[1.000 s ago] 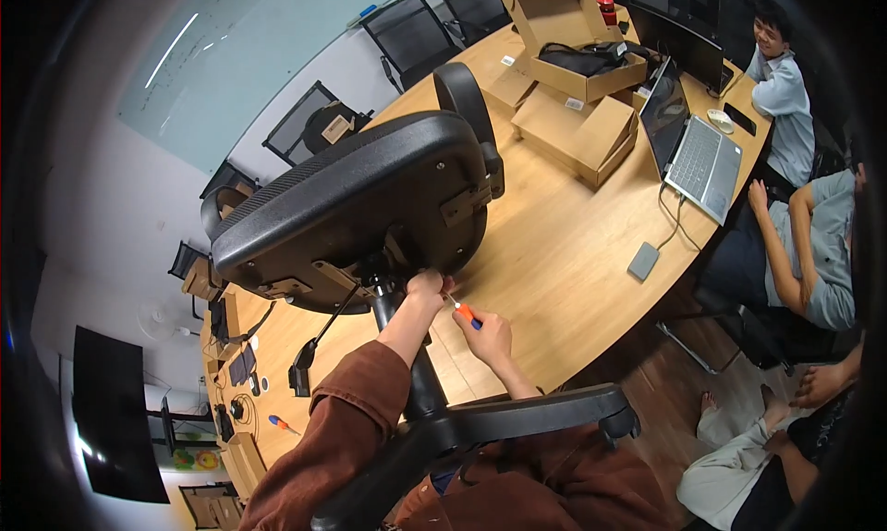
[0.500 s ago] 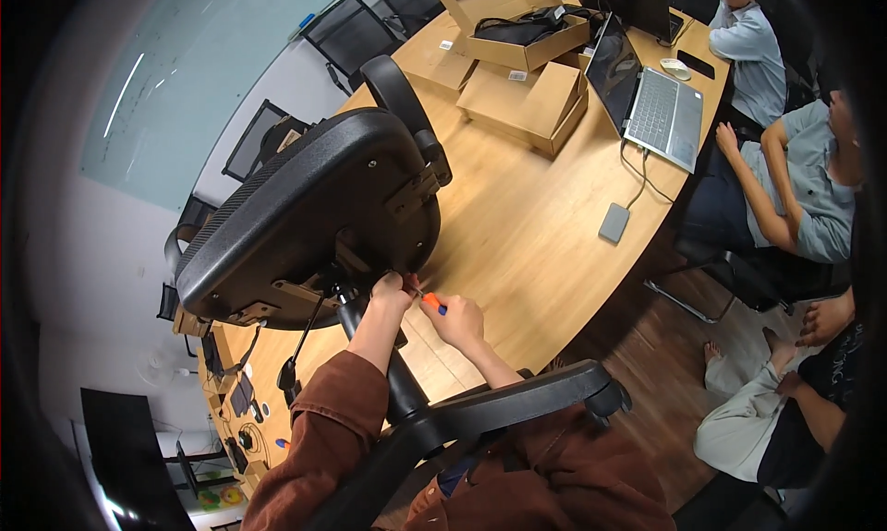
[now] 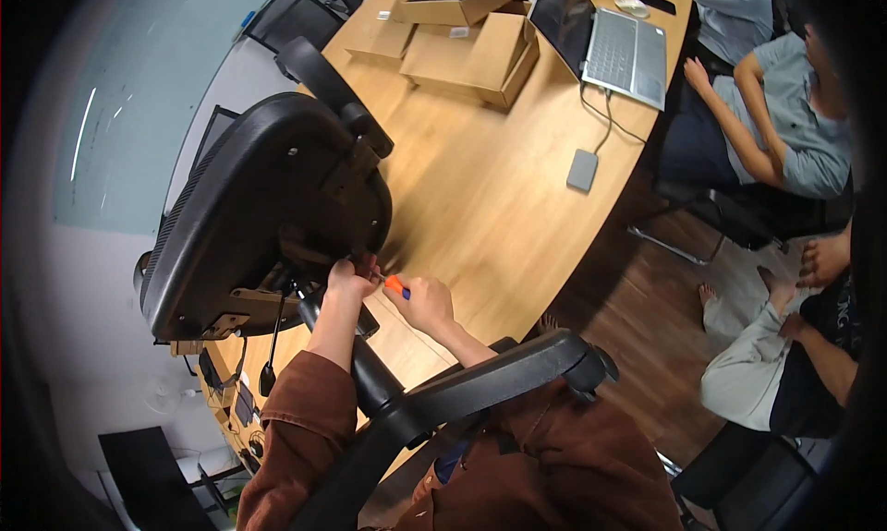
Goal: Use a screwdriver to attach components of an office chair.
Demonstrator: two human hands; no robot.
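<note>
Since the earlier frames the view has swung closer and leftward, so the chair (image 3: 268, 208) now fills the left half and the hands have slid toward the centre; their pose on the work looks unchanged. Lying tipped on the table (image 3: 499, 189), the chair shows its seat underside and mechanism, its column and base arm running down toward the lower edge. It looks heavy and stiff, awkward to shift; the seat rim or column would be the firm places to take hold.

Left hand (image 3: 344, 278) is closed around a part of the mechanism under the seat, steadying it. Right hand (image 3: 427, 302) is clamped on a screwdriver (image 3: 395, 286) with an orange and blue handle, its tip aimed at the mechanism, though whether it is seated in a screw I cannot tell, as the fingers hide it. Light and rigid, it wants a firm wrap round the handle.

Farther out on the table lie cardboard boxes (image 3: 476, 55), a laptop (image 3: 624, 55) and a small grey box (image 3: 582, 169) on a cable. Other people (image 3: 785, 143) sit at the right.
</note>
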